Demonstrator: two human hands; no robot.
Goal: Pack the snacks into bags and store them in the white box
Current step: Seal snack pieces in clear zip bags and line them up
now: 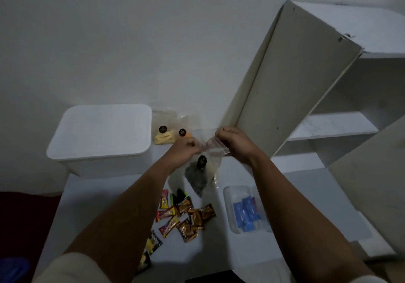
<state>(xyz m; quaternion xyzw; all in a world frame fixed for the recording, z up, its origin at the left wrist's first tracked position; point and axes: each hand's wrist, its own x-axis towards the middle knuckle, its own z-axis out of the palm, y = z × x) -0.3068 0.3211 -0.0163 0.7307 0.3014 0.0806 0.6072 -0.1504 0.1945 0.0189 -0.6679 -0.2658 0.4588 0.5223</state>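
Both hands hold one clear bag (pixel 205 166) up over the white counter (pixel 252 249). The left hand (pixel 186 149) pinches the bag's top edge at one end and the right hand (pixel 235 142) pinches it at the other, so each grip is closed tight on the bag's mouth, stretched between them. Below the grip the bag hangs down with a dark, greyish content inside and a round black sticker (pixel 202 161) on its front; the sticker's print is too small to read.

Further below the grip, loose wrapped snacks (pixel 185 217) lie scattered on the counter: brown-gold packets, red and yellow ones, a green-black one. Their lettering is blurred and cannot be read.

Just beyond the left-hand grip, two filled bags (pixel 167 129) stand against the wall, each with a black round sticker, holding yellow and orange pieces. Left of them sits the white box (pixel 100 138), its lid on. Below the right-hand grip a clear tray (pixel 246 208) holds blue items. A white shelf unit (pixel 324 107) rises to the right of the grip.
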